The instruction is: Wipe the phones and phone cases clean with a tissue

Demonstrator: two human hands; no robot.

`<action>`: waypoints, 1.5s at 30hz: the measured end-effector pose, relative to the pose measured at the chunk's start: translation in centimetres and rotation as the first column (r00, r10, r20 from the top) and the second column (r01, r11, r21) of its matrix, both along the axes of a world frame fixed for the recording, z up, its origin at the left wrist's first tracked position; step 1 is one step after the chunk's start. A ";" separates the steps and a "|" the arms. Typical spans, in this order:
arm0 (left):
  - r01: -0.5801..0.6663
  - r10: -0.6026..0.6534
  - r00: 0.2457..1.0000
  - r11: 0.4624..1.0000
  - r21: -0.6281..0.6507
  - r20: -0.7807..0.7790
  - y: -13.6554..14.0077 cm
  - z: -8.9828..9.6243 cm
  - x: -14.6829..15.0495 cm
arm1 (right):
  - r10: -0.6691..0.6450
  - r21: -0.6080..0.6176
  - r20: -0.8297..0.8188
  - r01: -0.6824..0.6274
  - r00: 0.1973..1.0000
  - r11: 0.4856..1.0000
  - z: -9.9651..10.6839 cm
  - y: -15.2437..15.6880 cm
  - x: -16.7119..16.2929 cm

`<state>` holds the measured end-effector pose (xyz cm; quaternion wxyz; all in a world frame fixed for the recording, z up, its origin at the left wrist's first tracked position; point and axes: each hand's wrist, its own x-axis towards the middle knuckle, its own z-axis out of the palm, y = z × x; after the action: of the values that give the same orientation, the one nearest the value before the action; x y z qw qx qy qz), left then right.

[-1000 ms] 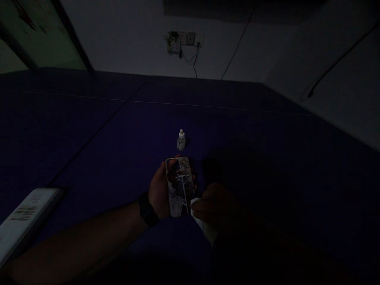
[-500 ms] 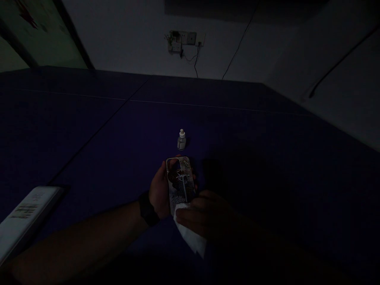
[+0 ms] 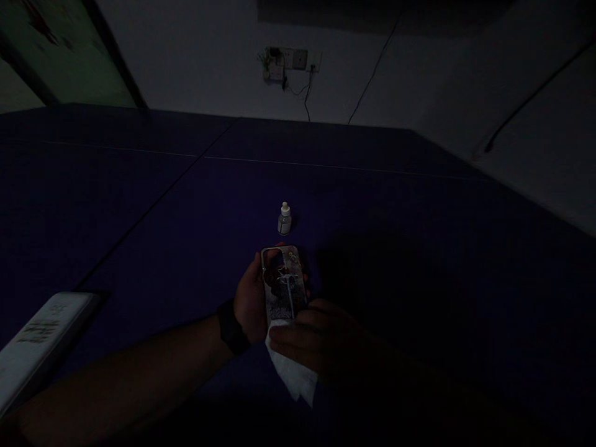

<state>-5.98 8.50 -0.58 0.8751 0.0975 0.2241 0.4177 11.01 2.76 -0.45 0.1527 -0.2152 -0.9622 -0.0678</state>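
A phone case (image 3: 284, 288) with a printed picture and a large camera cut-out rests in my left hand (image 3: 250, 301), whose fingers wrap round its back and right edge. A dark band circles that wrist. My right hand (image 3: 310, 335) is closed on a white tissue (image 3: 291, 366) and presses it against the lower end of the case. The tissue's loose end hangs below the fingers. Just beyond the case, a small dropper bottle (image 3: 284, 220) with a white cap stands upright on the dark blue surface (image 3: 223, 205).
At the lower left lies a long white box (image 3: 44, 335) with printing on it. Sockets with plugs (image 3: 288, 60) and hanging cables sit on the far wall. A dark cable (image 3: 535, 99) runs along the right wall. The room is very dim.
My right hand and the tissue have shifted slightly left across the lower end of the case. My left hand, the case and the bottle are nearly where they were.
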 end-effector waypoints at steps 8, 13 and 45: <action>0.008 -0.007 1.000 1.000 -0.026 0.012 0.0 -0.1 0.0 | -0.013 0.036 -0.017 0.013 1.000 0.999 -0.4 0.1 0.0; 0.015 -0.015 1.000 1.000 -0.007 0.003 -0.1 0.1 0.0 | -0.009 0.037 -0.050 0.011 0.999 0.999 -0.8 0.2 0.7; 0.023 -0.023 1.000 1.000 0.002 -0.001 -0.1 -0.3 -0.4 | 0.003 0.051 -0.334 0.015 0.942 0.999 -0.2 0.6 1.4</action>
<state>-6.42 8.39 -0.90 0.8797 0.1013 0.2228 0.4077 12.44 3.38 -0.62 0.3191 -0.2222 -0.9196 -0.0563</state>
